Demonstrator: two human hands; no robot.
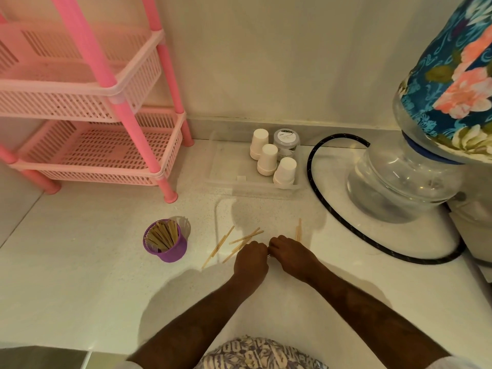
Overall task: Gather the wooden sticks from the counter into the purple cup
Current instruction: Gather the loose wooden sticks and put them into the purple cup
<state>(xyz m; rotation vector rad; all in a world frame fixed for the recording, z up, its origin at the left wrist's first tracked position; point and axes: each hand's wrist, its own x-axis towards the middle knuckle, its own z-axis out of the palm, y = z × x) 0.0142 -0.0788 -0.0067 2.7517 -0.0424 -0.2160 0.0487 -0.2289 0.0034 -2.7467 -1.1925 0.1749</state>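
A purple cup (167,247) stands on the white counter (80,283) left of my hands, with several wooden sticks standing in it. More wooden sticks (246,237) lie loose on the counter just beyond my knuckles, and two sticks (299,230) lie to the right. My left hand (251,258) and my right hand (290,253) rest side by side on the counter, knuckles up, fingers curled under and touching each other. What the fingers hold is hidden, though sticks run under my left hand.
A pink two-tier rack (101,145) stands at the back left. A clear tray (226,166) holds paper cup stacks (267,159) and a jar (287,145). A black hose (332,209) loops around a large water bottle (404,177) at the right.
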